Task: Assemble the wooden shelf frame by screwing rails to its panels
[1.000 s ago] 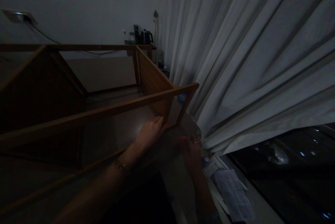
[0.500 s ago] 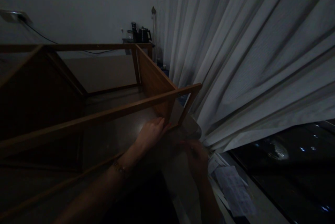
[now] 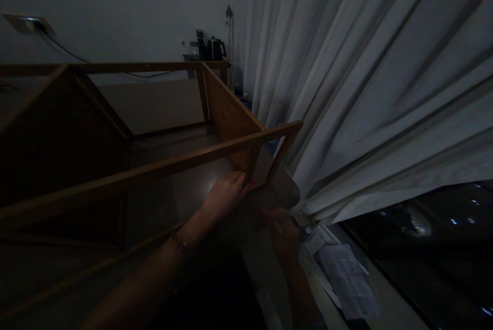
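Observation:
A brown wooden shelf frame (image 3: 181, 163) with panels across it rests on a smooth pale surface in front of me. My left hand (image 3: 227, 194), a bracelet on its wrist, is closed around the lower end of an upright near the frame's right end. Beside it hangs a wooden panel (image 3: 234, 114). My right hand (image 3: 283, 232) is lower and to the right, just off the frame. Its fingers are curled in a pinch, and the dim light hides what they hold, if anything.
Long pale curtains (image 3: 327, 88) hang close on the right. Papers (image 3: 346, 273) lie at the lower right by a dark window (image 3: 435, 237). A black kettle (image 3: 215, 48) stands beyond the frame. A cable runs from a wall socket (image 3: 29, 24) behind it.
The view has shifted slightly. My right hand has turned a little and its fingers remain curled. The left hand keeps its hold on the frame.

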The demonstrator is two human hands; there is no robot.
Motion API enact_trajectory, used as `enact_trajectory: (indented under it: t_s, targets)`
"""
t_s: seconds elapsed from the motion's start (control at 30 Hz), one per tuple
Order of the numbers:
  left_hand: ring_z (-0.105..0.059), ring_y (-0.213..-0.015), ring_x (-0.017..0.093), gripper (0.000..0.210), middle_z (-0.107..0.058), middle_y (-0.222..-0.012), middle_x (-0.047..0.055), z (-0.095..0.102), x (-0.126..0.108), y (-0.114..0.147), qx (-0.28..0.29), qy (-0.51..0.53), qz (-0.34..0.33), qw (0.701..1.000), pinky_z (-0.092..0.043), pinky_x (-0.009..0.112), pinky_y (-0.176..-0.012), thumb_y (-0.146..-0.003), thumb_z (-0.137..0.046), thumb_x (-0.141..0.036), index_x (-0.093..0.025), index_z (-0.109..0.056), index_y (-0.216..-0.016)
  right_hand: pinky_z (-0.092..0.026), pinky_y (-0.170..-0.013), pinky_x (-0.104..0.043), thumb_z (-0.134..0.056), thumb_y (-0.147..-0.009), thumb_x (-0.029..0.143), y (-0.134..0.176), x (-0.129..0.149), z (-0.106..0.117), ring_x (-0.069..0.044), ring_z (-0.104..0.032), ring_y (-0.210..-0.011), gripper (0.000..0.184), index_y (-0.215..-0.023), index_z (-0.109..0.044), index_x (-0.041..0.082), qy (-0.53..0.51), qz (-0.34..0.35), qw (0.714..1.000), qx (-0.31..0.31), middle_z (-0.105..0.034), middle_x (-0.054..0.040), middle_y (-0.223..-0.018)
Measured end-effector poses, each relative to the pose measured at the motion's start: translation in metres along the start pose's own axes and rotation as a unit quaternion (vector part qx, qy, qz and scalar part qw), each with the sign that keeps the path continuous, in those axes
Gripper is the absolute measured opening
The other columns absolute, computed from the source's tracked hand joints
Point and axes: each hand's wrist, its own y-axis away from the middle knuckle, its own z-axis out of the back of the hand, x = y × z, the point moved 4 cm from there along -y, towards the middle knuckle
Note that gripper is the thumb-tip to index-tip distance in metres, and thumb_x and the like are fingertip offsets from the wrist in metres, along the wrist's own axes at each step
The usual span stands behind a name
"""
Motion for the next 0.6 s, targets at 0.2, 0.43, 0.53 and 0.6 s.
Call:
enact_trajectory:
  t_s: [0.2, 0.43, 0.53, 0.6]
  targets:
    - [-0.071, -0.088, 0.021, 0.025, -0.072, -0.099, 0.008, 0.001, 0.0, 0.001, -0.002, -0.008, -0.002, 1.0, -0.056, 0.03, -0.077, -0.098, -0.048, -0.032, -0.013, -0.064, -0.099, -0.051, -0.082, -0.031, -0.055, -0.097, 0.031, -0.003, 0.001, -0.004, -0.016, -0.063, -0.083, 0.017, -0.1, -0.071, 0.026, 0.009, 0.032, 0.999, -0.007, -0.069, -0.0011, -0.087]
    - [-0.07, -0.087, 0.02, 0.022, -0.072, -0.097, 0.008, 0.002, 0.0, 0.001, -0.009, 0.003, -0.006, 1.0, -0.056, 0.03, -0.076, -0.097, -0.05, -0.03, -0.014, -0.063, -0.099, -0.044, -0.084, -0.035, -0.053, -0.098, 0.03, -0.003, 0.004, -0.008, -0.017, -0.064, -0.086, 0.018, -0.1, -0.071, 0.026, 0.032, 0.044, 0.999, 0.002, -0.073, -0.0006, -0.092]
    - [-0.07, -0.086, 0.02, 0.022, -0.072, -0.096, 0.007, 0.002, -0.001, 0.001, -0.009, 0.003, -0.007, 1.0, -0.056, 0.029, -0.076, -0.097, -0.05, -0.031, -0.014, -0.063, -0.097, -0.04, -0.087, -0.037, -0.055, -0.097, 0.032, -0.003, 0.004, -0.012, -0.018, -0.062, -0.09, 0.017, -0.1, -0.071, 0.028, 0.046, 0.024, 0.999, 0.003, -0.074, 0.0003, -0.093]
    - [-0.07, -0.085, 0.02, 0.023, -0.072, -0.095, 0.008, 0.002, -0.001, 0.0, -0.009, 0.004, -0.01, 1.0, -0.056, 0.029, -0.075, -0.098, -0.049, -0.031, -0.013, -0.064, -0.098, -0.039, -0.086, -0.037, -0.056, -0.097, 0.033, -0.003, 0.002, -0.014, -0.019, -0.062, -0.091, 0.017, -0.099, -0.071, 0.028, 0.051, 0.012, 0.999, 0.0, -0.074, 0.0008, -0.092]
